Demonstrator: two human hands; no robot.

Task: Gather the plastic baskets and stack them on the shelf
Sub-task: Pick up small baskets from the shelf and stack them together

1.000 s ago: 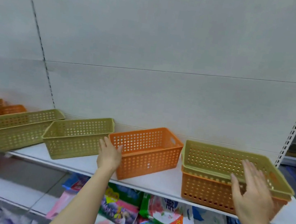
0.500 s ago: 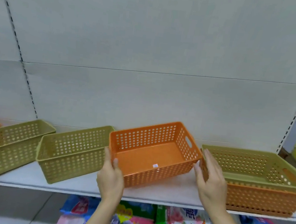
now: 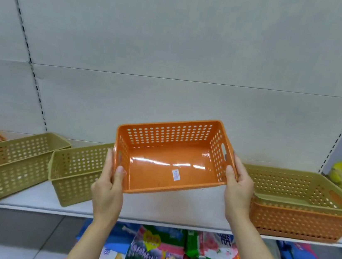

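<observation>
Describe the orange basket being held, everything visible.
The orange basket is a rectangular, glossy plastic bin with rows of round holes in all four walls and a slot handle in each short end. It is empty; a small white sticker sits on its solid floor. It is lifted above the shelf, tilted with its opening toward the camera. The left hand grips its left end, the right hand its right end.

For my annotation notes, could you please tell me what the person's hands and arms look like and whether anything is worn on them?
Both forearms are bare, with no sleeves in view. The left hand and right hand wear no gloves, and no rings, watch or bracelet are visible. The fingers are slender with short, unpainted nails.
</observation>
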